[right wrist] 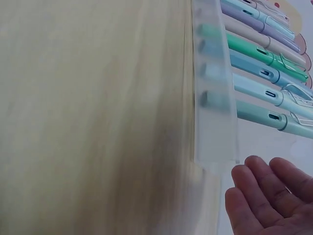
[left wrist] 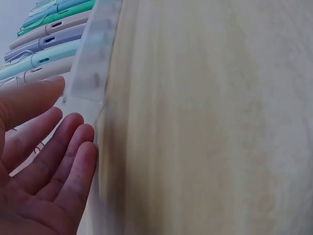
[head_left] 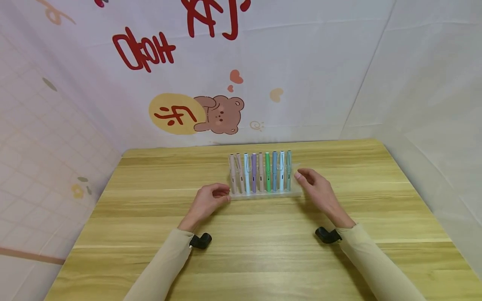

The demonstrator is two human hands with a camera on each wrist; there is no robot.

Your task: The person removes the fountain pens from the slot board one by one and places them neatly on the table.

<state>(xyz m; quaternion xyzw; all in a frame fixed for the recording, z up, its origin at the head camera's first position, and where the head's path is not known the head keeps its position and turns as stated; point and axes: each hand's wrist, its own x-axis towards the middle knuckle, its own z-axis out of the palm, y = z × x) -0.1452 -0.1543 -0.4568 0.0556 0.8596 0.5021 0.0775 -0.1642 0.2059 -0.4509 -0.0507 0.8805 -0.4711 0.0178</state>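
A clear, frosted pen stand (head_left: 296, 194) on the table holds a row of several upright pens with clips. Among them are a purple pen (head_left: 254, 172), a green pen (head_left: 267, 172) and, at the right end, a grey-green pen (head_left: 288, 172). My left hand (head_left: 207, 201) is at the stand's left end, thumb and fingers loosely bent and nothing gripped. In the left wrist view its thumb (left wrist: 36, 98) overlaps the corner beside the end pen. At the other end, my right hand (head_left: 318, 190) has its relaxed fingers (right wrist: 259, 191) just beyond the stand's edge.
The wood-grain table (head_left: 256, 255) reaches back to a white cloth backdrop (head_left: 308, 54) printed with a bear (head_left: 224, 115) and red characters. Cloth also hangs along the left and right sides. Each wrist wears a black camera mount (head_left: 201, 241).
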